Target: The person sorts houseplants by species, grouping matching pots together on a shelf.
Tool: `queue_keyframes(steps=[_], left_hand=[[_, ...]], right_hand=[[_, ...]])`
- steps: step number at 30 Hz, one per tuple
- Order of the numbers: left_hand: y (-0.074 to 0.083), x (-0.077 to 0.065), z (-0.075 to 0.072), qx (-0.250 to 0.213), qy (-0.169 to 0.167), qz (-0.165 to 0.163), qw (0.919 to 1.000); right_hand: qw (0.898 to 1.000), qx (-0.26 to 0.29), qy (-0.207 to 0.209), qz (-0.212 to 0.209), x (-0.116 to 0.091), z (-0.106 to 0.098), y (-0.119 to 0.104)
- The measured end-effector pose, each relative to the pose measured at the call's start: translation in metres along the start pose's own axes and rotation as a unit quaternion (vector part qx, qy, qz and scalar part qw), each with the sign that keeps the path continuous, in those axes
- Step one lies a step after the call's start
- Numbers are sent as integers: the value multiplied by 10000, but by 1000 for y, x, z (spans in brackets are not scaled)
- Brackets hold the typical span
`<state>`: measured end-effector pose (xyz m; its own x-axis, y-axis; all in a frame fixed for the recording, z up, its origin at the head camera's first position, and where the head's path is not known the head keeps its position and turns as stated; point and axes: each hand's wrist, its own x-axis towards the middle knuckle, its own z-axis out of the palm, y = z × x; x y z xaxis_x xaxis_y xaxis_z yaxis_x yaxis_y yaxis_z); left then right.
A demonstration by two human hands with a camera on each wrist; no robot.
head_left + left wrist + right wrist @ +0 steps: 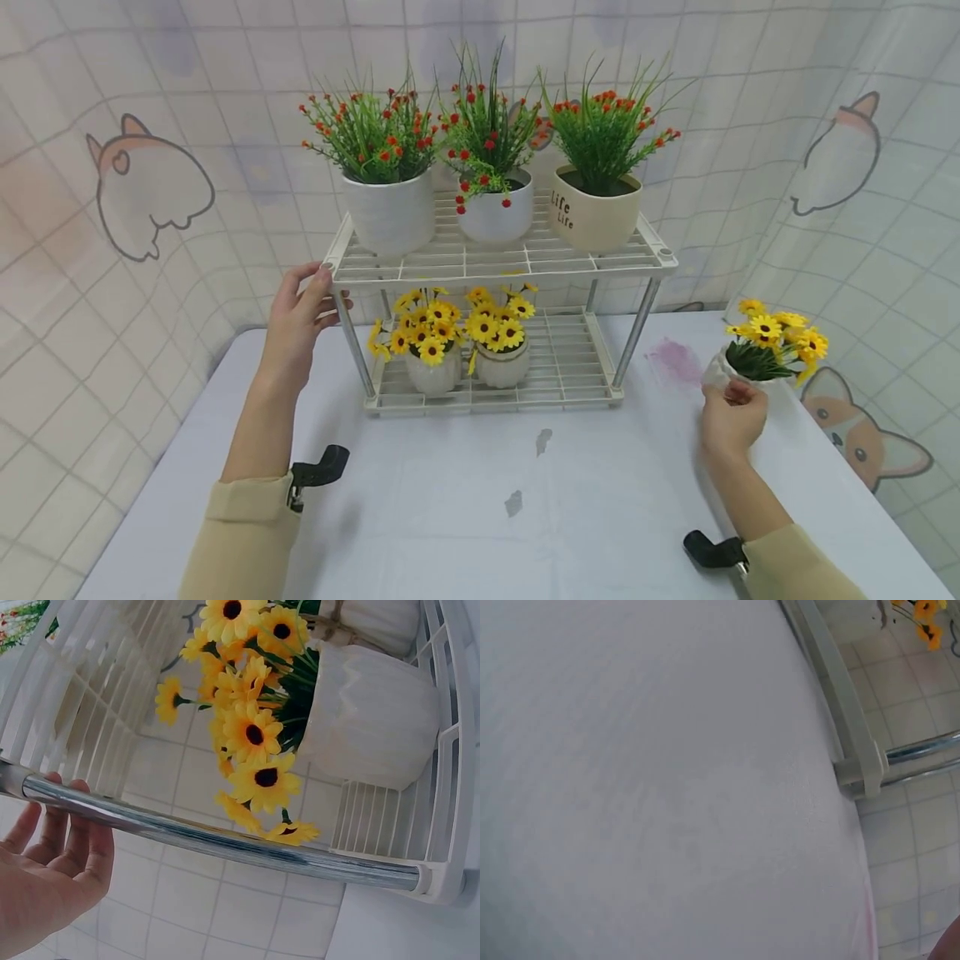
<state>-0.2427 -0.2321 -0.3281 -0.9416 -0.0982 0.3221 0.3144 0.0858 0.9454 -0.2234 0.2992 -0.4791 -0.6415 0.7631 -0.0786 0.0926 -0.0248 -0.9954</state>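
Note:
A white two-tier shelf rack (555, 271) with metal posts stands on the table. My left hand (298, 325) holds its upper left front corner; in the left wrist view the fingers (75, 851) reach round behind the metal post (225, 840). Off to the right of the rack, my right hand (733, 423) grips a small white pot (717, 371) of yellow artificial daisies (780, 336), which leans to the right. Two similar pots, one pale (433, 372) and one greyish (502, 367), sit on the lower tier with yellow daisies in them.
On the upper tier stand a large white pot (390, 215), a smaller white pot (495, 215) and a cream pot (596, 218) with lettering, all holding red-flowered greenery. A white cloth covers the table (450, 500). A tile-patterned curtain (247, 50) hangs behind and at both sides.

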Motion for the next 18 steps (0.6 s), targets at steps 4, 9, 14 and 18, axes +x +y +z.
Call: queue_keyframes(steps=[4,9,14,18], left_hand=[[1,0,-1,-97,-44,-30,9999],[0,1,-2,-111,-54,46,9999],[-1,1,-2,-171,-24,168,9997],[-2,1,-1,-147,-32,154,9998]], right_hand=[[9975,218,664,-68,-1,1,2],[9958,83,882,221,8,-6,0],[9967,-188,540,568,23,-10,1],[9986,-242,160,450,34,-13,3]])
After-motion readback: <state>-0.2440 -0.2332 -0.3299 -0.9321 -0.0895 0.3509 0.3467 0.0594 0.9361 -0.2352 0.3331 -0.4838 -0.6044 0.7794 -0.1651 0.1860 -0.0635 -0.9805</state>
